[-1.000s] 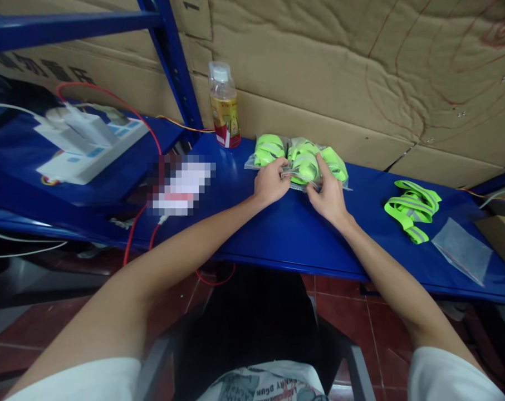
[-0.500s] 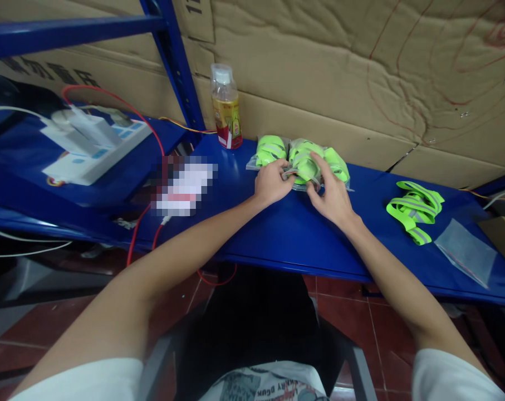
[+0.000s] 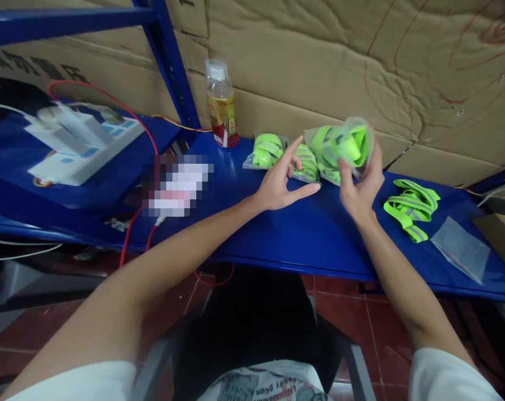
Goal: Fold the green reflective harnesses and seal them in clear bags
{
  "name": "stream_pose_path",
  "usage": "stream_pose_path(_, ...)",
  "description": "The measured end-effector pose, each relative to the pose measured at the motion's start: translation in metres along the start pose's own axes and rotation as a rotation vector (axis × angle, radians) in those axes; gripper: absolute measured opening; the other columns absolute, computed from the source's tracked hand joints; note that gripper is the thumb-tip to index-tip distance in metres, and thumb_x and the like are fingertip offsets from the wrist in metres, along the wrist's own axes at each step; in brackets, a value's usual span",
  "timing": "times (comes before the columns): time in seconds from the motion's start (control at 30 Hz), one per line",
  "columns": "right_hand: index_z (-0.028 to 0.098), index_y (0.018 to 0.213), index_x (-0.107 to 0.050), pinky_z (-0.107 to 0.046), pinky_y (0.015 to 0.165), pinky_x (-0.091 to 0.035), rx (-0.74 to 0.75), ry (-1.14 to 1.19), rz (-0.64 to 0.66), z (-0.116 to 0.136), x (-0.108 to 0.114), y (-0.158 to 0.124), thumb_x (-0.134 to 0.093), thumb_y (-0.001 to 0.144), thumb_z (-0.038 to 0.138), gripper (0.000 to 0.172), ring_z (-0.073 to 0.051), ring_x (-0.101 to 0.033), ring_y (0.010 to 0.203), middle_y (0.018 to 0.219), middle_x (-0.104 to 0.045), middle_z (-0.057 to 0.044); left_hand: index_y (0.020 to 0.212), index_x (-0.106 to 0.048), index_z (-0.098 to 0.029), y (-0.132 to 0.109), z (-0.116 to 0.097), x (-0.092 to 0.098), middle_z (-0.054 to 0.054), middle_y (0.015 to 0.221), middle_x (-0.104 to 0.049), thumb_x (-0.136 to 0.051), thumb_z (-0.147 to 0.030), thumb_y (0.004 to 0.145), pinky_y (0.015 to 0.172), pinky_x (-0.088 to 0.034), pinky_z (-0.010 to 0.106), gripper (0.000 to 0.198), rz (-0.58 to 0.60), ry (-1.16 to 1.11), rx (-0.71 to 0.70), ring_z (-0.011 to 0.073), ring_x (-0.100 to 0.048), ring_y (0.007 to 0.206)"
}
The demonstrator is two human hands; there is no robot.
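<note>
My right hand (image 3: 363, 186) grips a clear plastic bag of neon-green reflective straps (image 3: 347, 143), raised off the blue shelf. My left hand (image 3: 279, 184) is open, thumb and fingers apart, in front of another bagged bundle of straps (image 3: 305, 160). Whether it touches that bundle I cannot tell. To its left lies one more bagged strap bundle (image 3: 268, 150). Behind the raised bag, a further green bundle (image 3: 331, 174) shows in part. A loose green strap with grey stripes (image 3: 411, 206) lies coiled on the right, beside a flat transparent bag (image 3: 461, 248).
A capped bottle (image 3: 222, 108) stands at the back of the blue shelf (image 3: 252, 234). On the left are a white power strip (image 3: 85, 161), red cables and a blurred-out phone-like object (image 3: 175, 186). Cardboard (image 3: 277, 67) lines the back; a small box (image 3: 500, 236) sits far right.
My right hand has lifted a bag of green straps and moved right with it. My left hand has let go of the bundle and spread its fingers.
</note>
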State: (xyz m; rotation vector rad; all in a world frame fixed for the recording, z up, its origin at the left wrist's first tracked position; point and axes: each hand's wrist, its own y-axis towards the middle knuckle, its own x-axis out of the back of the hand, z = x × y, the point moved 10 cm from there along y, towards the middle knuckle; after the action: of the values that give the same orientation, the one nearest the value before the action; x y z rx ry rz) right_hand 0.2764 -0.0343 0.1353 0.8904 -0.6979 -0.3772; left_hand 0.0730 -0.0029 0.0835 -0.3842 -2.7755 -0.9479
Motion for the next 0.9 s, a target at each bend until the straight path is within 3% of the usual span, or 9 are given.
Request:
stream_pose_path(0.07,0.033,0.161,-0.051,-0.043,0.074,-0.064,-0.091,0.132,-0.032,-0.009,0.004,0.002,-0.059,0.103,0.074,0.072,-0.032,-0.080,0.104,0.115,-0.077,-0.012,0.169,-0.040,-0.031,0.000,-0.010,0.012,0.012,0.135,-0.065,-0.093,-0.060,0.080,0.100,-0.052,0.044,0.108,-0.061,0.083,-0.048,0.0303,-0.064,0.114)
stream_pose_path(0.1,0.035,0.158,-0.055,-0.038,0.062,-0.059,-0.150,0.218,-0.009,-0.015,0.000,0.002,-0.064,0.100,0.075,0.071,-0.027,-0.078,0.082,0.098,-0.076,-0.008,0.167,-0.043,-0.031,0.000,-0.014,0.017,0.013,0.140,-0.063,-0.093,-0.063,0.079,0.107,-0.051,0.046,0.107,-0.081,0.118,-0.058,0.0339,-0.062,0.124)
stream_pose_path(0.17,0.035,0.144,-0.066,-0.031,0.046,-0.044,-0.284,0.388,0.087,-0.025,-0.015,-0.002,-0.077,0.090,0.076,0.069,-0.016,-0.057,0.050,0.070,-0.064,0.002,0.160,-0.053,-0.030,0.003,-0.017,0.024,0.014,0.150,-0.059,-0.092,-0.066,0.079,0.117,-0.047,0.049,0.097,-0.108,0.157,-0.045,0.0385,-0.054,0.143)
stream_pose_path(0.23,0.032,0.124,-0.075,-0.029,0.040,-0.029,-0.395,0.505,0.193,-0.030,-0.033,-0.010,-0.085,0.080,0.077,0.064,-0.010,-0.033,0.039,0.057,-0.048,0.008,0.150,-0.064,-0.029,0.006,-0.015,0.025,0.013,0.156,-0.057,-0.090,-0.068,0.079,0.119,-0.047,0.048,0.084,-0.118,0.134,-0.009,0.0383,-0.051,0.150)
stream_pose_path(0.33,0.028,0.088,-0.075,-0.028,0.038,-0.020,-0.484,0.568,0.303,-0.030,-0.051,-0.021,-0.085,0.075,0.083,0.057,-0.008,-0.020,0.041,0.051,-0.031,0.010,0.132,-0.074,-0.025,0.010,-0.004,0.013,0.012,0.141,-0.071,-0.084,-0.067,0.086,0.106,-0.056,0.042,0.064,-0.069,-0.060,0.057,0.0326,-0.066,0.133)
stream_pose_path(0.43,0.026,0.068,-0.063,-0.028,0.041,-0.024,-0.474,0.533,0.324,-0.029,-0.052,-0.020,-0.077,0.083,0.086,0.063,-0.010,-0.024,0.044,0.051,-0.028,0.007,0.116,-0.080,-0.019,0.012,0.012,0.001,0.010,0.117,-0.081,-0.082,-0.063,0.088,0.091,-0.060,0.038,0.052,-0.035,-0.263,0.128,0.0267,-0.075,0.107)
stream_pose_path(0.6,0.029,0.104,-0.077,-0.033,0.060,-0.049,-0.177,0.249,0.141,-0.013,-0.015,0.005,-0.079,0.087,0.078,0.052,-0.019,-0.056,0.070,0.080,-0.059,-0.001,0.104,-0.082,-0.018,0.013,0.022,0.001,0.009,0.113,-0.084,-0.088,-0.059,0.083,0.097,-0.061,0.038,0.047,-0.069,-0.338,0.161,0.0247,-0.076,0.108)
stream_pose_path(0.73,0.027,0.089,-0.072,-0.040,0.078,-0.058,-0.009,0.155,0.198,0.004,-0.012,0.008,-0.078,0.090,0.072,0.045,-0.023,-0.062,0.087,0.091,-0.063,-0.005,0.106,-0.083,-0.018,0.011,0.019,-0.006,0.008,0.110,-0.083,-0.091,-0.056,0.082,0.090,-0.063,0.036,0.045,-0.015,-0.356,0.160,0.0245,-0.077,0.105)
stream_pose_path(0.9,0.028,0.088,-0.074,-0.043,0.083,-0.058,0.016,0.146,0.260,0.011,-0.018,0.004,-0.081,0.089,0.070,0.043,-0.025,-0.063,0.091,0.096,-0.064,-0.006,0.096,-0.082,-0.019,0.009,0.027,-0.003,0.007,0.092,-0.080,-0.092,-0.048,0.084,0.076,-0.061,0.033,0.034,-0.052,-0.236,0.191,0.0236,-0.076,0.095)
